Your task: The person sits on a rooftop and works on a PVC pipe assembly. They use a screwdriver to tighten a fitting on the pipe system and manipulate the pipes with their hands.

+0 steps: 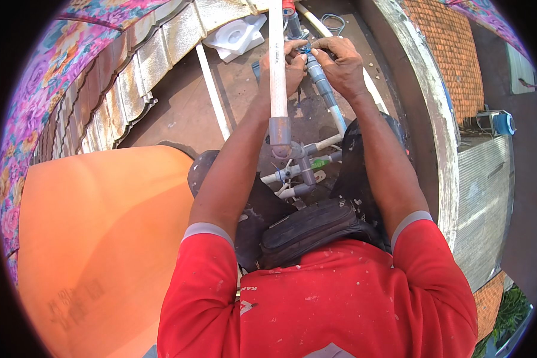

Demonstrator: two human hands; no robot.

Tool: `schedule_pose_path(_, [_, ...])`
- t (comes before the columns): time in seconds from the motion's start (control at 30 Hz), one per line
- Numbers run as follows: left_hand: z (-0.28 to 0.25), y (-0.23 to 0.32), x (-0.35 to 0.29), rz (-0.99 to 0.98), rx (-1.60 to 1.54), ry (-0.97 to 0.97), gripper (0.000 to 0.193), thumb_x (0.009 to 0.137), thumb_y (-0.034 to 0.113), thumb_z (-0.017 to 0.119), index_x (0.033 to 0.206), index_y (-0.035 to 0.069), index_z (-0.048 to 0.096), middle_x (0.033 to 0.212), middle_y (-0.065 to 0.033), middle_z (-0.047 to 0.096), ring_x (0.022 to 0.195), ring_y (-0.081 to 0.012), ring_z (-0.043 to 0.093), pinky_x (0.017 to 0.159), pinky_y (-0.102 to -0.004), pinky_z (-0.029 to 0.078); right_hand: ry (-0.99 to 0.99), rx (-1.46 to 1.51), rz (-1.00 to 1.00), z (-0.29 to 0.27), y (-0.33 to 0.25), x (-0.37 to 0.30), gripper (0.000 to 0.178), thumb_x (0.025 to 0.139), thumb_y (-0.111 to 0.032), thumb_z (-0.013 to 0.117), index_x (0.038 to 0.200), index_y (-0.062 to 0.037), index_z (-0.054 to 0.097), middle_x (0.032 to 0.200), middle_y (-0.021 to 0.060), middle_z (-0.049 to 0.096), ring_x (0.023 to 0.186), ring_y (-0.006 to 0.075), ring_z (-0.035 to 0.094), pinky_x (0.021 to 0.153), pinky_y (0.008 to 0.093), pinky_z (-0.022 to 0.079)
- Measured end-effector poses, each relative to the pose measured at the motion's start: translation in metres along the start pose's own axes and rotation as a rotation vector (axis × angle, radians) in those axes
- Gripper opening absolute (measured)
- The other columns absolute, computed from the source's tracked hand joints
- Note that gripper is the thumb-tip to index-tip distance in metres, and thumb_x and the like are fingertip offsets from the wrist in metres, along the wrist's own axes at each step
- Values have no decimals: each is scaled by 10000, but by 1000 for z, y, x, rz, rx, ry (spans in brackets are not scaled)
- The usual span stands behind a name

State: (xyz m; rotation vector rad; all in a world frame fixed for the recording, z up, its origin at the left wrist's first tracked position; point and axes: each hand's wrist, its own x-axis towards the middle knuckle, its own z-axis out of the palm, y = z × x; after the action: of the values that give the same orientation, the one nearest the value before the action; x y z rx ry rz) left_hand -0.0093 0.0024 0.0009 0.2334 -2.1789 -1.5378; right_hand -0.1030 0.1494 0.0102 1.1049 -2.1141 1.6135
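Observation:
My left hand (293,68) and my right hand (342,64) meet at the upper end of a grey-blue plastic pipe (322,86) with thicker fittings. Both have their fingers closed in a pinch around a small blue piece (305,50), whose exact kind I cannot make out. The fingertips partly cover it. An upright white pipe (278,71) crosses in front of my left wrist and hides part of that hand. At its lower end it joins a grey elbow fitting (280,132).
Between my knees lie joined pipes with a grey tee (305,167). A large orange tank (101,227) stands at my left, near rusty corrugated roof sheets (155,62). White foam pieces (235,37) lie ahead. A low wall (426,89) runs along my right.

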Motion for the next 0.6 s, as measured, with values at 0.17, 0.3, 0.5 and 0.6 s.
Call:
schedule_pose_path(0.17, [-1, 1, 4, 210, 324, 81, 171, 1010, 77, 667, 1170, 19, 676, 915, -50, 650, 798, -112, 616, 725, -276, 514, 7, -14, -10, 0, 2, 0, 135, 898, -141, 768, 1018, -81, 764, 952, 44, 752, 920, 242, 684, 825, 378, 560])
schedule_pose_path(0.3, [-7, -5, 7, 277, 402, 92, 115, 1009, 74, 658, 1115, 31, 676, 893, -51, 657, 780, -109, 601, 690, -285, 503, 5, 334, 60, 8, 2, -2, 194, 936, -137, 768, 1100, -44, 722, 908, 43, 717, 793, 168, 658, 710, 297, 555])
schedule_pose_path(0.5, [-5, 17, 1, 22, 207, 68, 101, 1018, 75, 638, 1105, 32, 668, 871, -57, 672, 646, -87, 586, 559, -255, 473, -140, 776, 666, -9, 15, -1, 149, 965, -126, 683, 1010, 13, 658, 965, 114, 716, 812, 145, 694, 638, 286, 562])
schedule_pose_path(0.6, [-4, 20, 4, -91, -48, 49, 126, 1022, 83, 640, 1117, 4, 665, 868, -69, 694, 602, -80, 583, 527, -229, 464, -109, 777, 626, 4, 16, -6, 174, 965, -119, 702, 1045, 34, 682, 987, 126, 724, 872, 155, 711, 721, 287, 589])
